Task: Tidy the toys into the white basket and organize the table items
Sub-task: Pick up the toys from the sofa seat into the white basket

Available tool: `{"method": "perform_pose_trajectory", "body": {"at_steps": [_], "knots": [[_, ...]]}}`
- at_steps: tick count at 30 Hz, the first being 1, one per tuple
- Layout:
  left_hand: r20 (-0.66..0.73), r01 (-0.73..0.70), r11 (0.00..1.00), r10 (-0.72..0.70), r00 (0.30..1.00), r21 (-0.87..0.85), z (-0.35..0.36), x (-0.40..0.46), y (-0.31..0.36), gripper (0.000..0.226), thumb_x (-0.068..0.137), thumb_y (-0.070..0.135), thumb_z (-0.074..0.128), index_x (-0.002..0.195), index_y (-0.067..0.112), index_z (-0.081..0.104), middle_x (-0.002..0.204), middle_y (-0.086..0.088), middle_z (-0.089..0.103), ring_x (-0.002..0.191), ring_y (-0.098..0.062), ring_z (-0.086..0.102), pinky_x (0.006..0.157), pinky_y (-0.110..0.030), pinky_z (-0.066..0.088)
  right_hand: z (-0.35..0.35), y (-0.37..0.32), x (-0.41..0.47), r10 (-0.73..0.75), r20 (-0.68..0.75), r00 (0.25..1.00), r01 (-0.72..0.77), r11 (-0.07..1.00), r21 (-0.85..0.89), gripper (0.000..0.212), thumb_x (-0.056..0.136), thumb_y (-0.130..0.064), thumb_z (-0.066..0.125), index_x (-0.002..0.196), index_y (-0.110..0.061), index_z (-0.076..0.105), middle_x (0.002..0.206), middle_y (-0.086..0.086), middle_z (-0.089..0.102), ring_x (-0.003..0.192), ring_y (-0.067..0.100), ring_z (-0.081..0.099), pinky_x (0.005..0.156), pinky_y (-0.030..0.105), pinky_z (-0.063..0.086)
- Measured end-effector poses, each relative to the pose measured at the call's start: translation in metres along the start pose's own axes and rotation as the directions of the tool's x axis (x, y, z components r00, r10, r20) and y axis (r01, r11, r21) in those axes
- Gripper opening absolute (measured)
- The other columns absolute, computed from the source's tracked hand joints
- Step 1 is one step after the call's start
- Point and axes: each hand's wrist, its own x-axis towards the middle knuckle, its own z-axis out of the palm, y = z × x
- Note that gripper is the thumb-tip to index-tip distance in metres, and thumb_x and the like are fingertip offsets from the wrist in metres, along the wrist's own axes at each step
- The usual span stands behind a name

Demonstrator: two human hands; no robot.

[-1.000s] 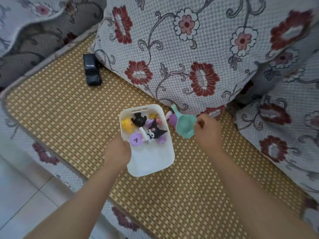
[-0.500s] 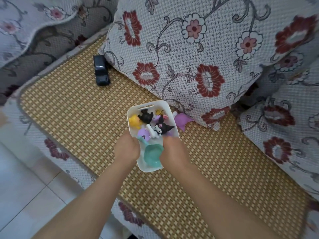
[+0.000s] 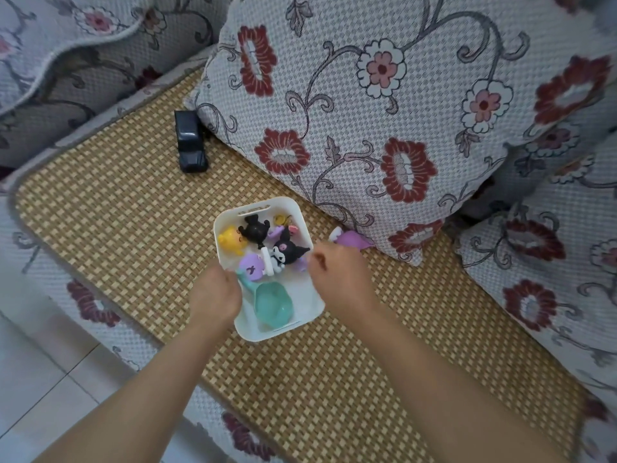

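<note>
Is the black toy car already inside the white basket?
No, the black toy car sits on the woven mat beside the cushion, apart from the white basket.

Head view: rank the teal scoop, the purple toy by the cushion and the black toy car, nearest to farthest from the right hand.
1. Purple toy, just beyond the right hand, against the cushion.
2. Teal scoop, in the basket, to its left.
3. Black toy car, far off, up-left.

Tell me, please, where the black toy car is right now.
In the head view the black toy car lies on the woven mat at upper left, against the floral cushion's left corner, well beyond the white basket.
</note>
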Motion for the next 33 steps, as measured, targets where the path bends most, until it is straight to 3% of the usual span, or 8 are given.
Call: {"method": "perform_pose_trajectory", "body": {"at_steps": [5,8,13,16,20,25,29,33], "knots": [[-0.006,0.040,0.999,-0.040,0.999,-0.016,-0.001,0.016,-0.013,0.028,0.097,0.014,0.033,0.107,-0.003,0.054,0.099,-0.021,0.061,0.079,-0.029,0.049,0.068,-0.034,0.038,0.023,0.058,0.052,0.182,-0.167,0.969,-0.193,0.980,-0.053,0.013,0.090,-0.014,0.054,0.099,-0.008,0.061,0.103,0.009,0.061,0.093,0.025,0.058,0.077,0.037,0.051],[-0.001,0.026,0.999,-0.026,1.000,-0.030,0.002,0.022,-0.020,0.027,0.096,0.013,0.034,0.106,-0.001,0.054,0.096,-0.021,0.062,0.078,-0.030,0.051,0.068,-0.034,0.040,0.041,0.083,0.065,0.256,-0.043,0.966,-0.258,0.926,-0.277,0.049,0.084,-0.021,0.063,0.129,-0.009,0.045,0.131,0.015,0.045,0.119,0.034,0.044,0.096,0.045,0.043],[0.027,0.012,1.000,-0.012,1.000,-0.018,-0.001,0.028,-0.027,0.026,0.096,0.015,0.034,0.103,-0.001,0.054,0.094,-0.019,0.061,0.077,-0.029,0.050,0.068,-0.033,0.039,0.056,0.095,0.070,0.292,0.068,0.954,-0.240,0.879,-0.412,0.077,0.080,-0.024,0.068,0.144,-0.009,0.028,0.138,0.019,0.037,0.127,0.039,0.038,0.105,0.047,0.037],[0.021,-0.002,0.999,0.003,1.000,-0.036,-0.006,0.028,-0.023,0.025,0.097,0.015,0.033,0.104,0.001,0.053,0.094,-0.016,0.058,0.079,-0.028,0.049,0.069,-0.033,0.038,0.056,0.096,0.070,0.328,0.087,0.941,-0.288,0.907,-0.309,0.078,0.077,-0.026,0.070,0.141,-0.006,0.031,0.134,0.021,0.044,0.122,0.040,0.044,0.103,0.046,0.039],[0.002,0.003,1.000,-0.003,1.000,-0.023,-0.014,0.023,-0.015,0.026,0.097,0.015,0.033,0.108,0.002,0.052,0.097,-0.015,0.058,0.082,-0.028,0.048,0.072,-0.033,0.038,0.027,0.067,0.059,0.432,0.089,0.897,-0.441,0.882,0.167,0.061,0.068,-0.031,0.066,0.119,-0.012,0.040,0.106,0.010,0.061,0.092,0.030,0.062,0.079,0.043,0.053],[-0.009,0.004,1.000,-0.004,1.000,-0.019,-0.026,0.004,-0.002,0.026,0.097,0.015,0.033,0.103,0.001,0.054,0.096,-0.016,0.061,0.078,-0.026,0.048,0.067,-0.032,0.035,-0.037,0.013,0.014,0.248,0.089,0.965,-0.262,0.881,0.393,0.033,0.077,-0.028,0.069,0.104,-0.025,0.050,0.095,-0.007,0.059,0.079,0.010,0.060,0.066,0.026,0.049],[-0.065,0.015,0.999,-0.018,0.998,-0.044,-0.039,-0.017,0.014,0.022,0.096,0.012,0.036,0.103,0.000,0.053,0.089,-0.011,0.055,0.076,-0.026,0.046,0.067,-0.031,0.034,-0.066,-0.021,-0.026,-0.037,0.265,0.964,-0.015,0.982,0.189,0.038,0.074,-0.030,0.068,0.109,-0.028,0.052,0.105,-0.008,0.041,0.085,0.004,0.052,0.079,0.021,0.048],[-0.094,0.033,0.999,-0.036,0.995,-0.040,-0.040,-0.034,0.017,0.024,0.094,0.011,0.037,0.101,-0.001,0.056,0.096,-0.019,0.064,0.080,-0.032,0.056,0.068,-0.035,0.042,-0.061,-0.037,-0.041,-0.077,0.334,0.940,0.102,0.993,-0.057,0.043,0.076,-0.037,0.058,0.112,-0.019,0.046,0.103,-0.001,0.046,0.089,0.021,0.055,0.073,0.032,0.044]]}}
